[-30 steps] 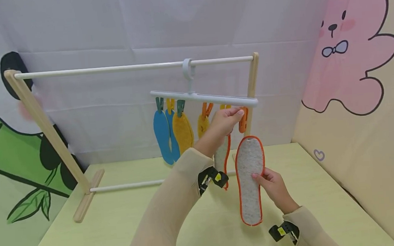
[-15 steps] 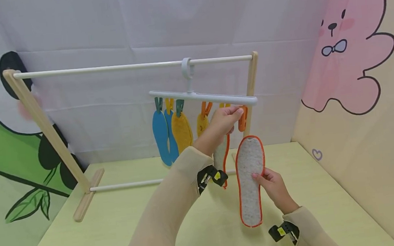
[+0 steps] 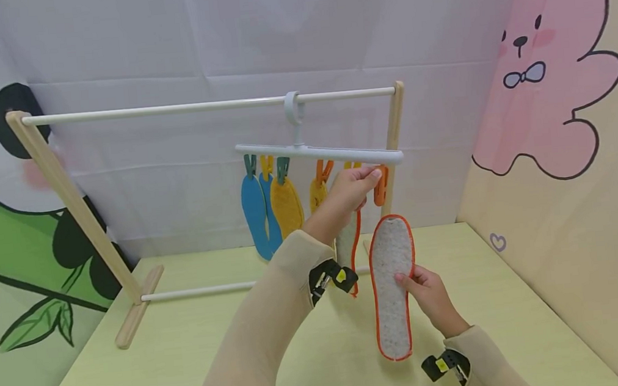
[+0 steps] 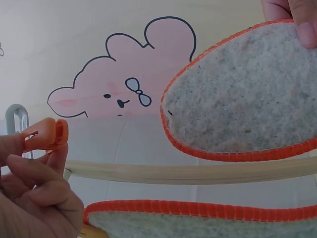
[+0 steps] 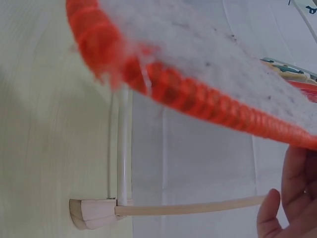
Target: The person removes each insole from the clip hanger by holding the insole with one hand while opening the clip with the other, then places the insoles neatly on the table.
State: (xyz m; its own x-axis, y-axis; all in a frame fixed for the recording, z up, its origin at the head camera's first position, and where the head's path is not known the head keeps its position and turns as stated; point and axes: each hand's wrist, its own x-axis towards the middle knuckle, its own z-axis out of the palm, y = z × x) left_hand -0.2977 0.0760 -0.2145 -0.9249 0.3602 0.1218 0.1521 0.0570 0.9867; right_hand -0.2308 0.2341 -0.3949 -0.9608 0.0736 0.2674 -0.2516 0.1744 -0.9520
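Just under the right end of a pale hanger (image 3: 347, 155), my left hand (image 3: 346, 194) pinches an orange clothespin (image 3: 381, 186). The left wrist view shows that clothespin (image 4: 45, 135) between thumb and fingers, apart from the insole. Lower right, my right hand (image 3: 434, 300) holds a grey felt insole (image 3: 393, 290) with an orange stitched edge by its side, thumb on the face. The insole stands upright, its top a little below the clothespin. A matching grey insole (image 3: 348, 245) hangs behind my left hand, partly hidden.
A blue insole (image 3: 254, 213) and a yellow insole (image 3: 287, 204) hang among others from clothespins further left. The hanger hooks over a white rod (image 3: 169, 109) of a wooden-legged rack (image 3: 75, 207) on the pale table (image 3: 191, 362). A wall stands at right.
The grey insole in my right hand has dropped very slightly. Both hands otherwise keep their places and their holds.
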